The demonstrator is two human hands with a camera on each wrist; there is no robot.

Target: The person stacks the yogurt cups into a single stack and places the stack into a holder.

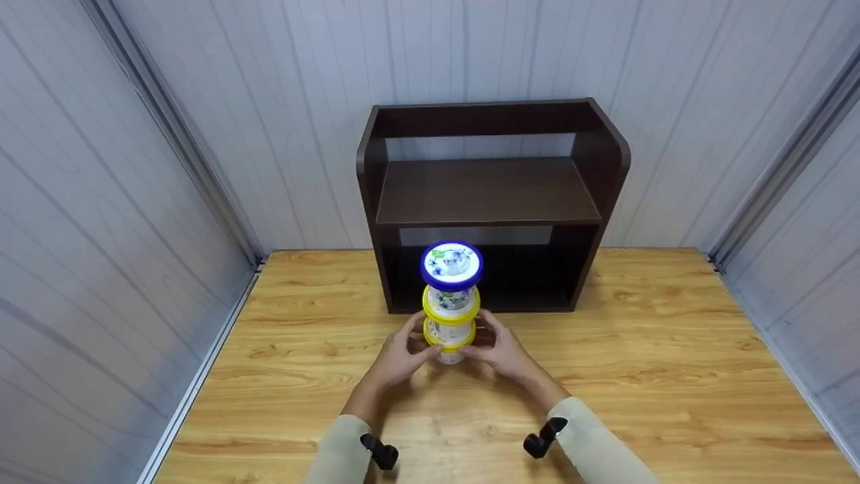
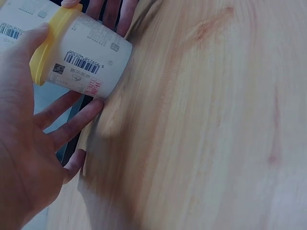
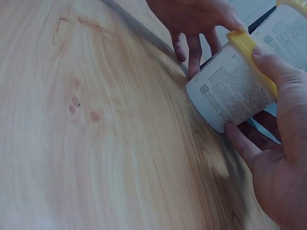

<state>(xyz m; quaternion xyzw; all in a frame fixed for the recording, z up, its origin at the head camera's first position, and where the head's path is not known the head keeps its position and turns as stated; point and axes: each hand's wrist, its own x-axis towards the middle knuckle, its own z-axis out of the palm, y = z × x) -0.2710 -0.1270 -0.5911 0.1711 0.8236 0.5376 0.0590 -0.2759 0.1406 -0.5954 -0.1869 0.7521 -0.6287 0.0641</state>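
Three round white tubs stand stacked in the middle of the head view. The top tub (image 1: 452,263) has a blue lid with a flower print. Beneath it are a yellow-lidded middle tub (image 1: 449,331) and a yellow-lidded bottom tub (image 2: 91,60), whose printed side shows a barcode. My left hand (image 1: 395,361) holds the stack's left side, its thumb at the lowest lid. From the right, my right hand (image 1: 505,355) grips it the same way, thumb on that yellow rim. Whether the bottom tub touches the table I cannot tell. Some fingers are hidden behind the tubs.
A dark brown two-tier shelf (image 1: 490,191) stands just behind the stack on the wood-grain table (image 1: 309,376). Pale panelled walls (image 1: 289,101) enclose the back and both sides.
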